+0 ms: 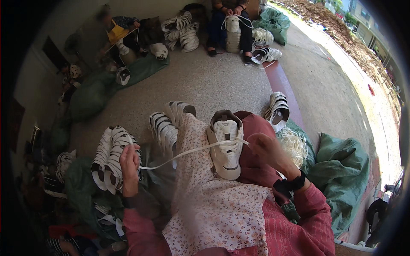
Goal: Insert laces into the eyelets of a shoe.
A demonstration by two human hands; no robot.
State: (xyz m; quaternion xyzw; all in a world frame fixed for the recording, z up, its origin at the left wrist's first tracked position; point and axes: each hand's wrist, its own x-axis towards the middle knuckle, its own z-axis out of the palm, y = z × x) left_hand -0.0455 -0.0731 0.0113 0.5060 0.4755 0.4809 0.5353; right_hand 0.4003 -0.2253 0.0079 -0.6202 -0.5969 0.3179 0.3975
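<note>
Left hand point(130, 164): I'm holding a flat white lace point(196, 149), fingers hiding part.
Right hand point(270, 150): curling by the lace; I cannot tell its grip.
Shoe point(226, 155): resting on my lap, mesh tongue showing, underside hiding.

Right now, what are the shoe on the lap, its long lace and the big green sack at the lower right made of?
The shoe seems matte mesh on its tongue, which shows a fine grid; its smoother sides may be leather or imitation. The lace looks like dull woven fabric, flat and bending softly. The green sack is probably woven plastic, faintly shiny with crisp creases.
</note>
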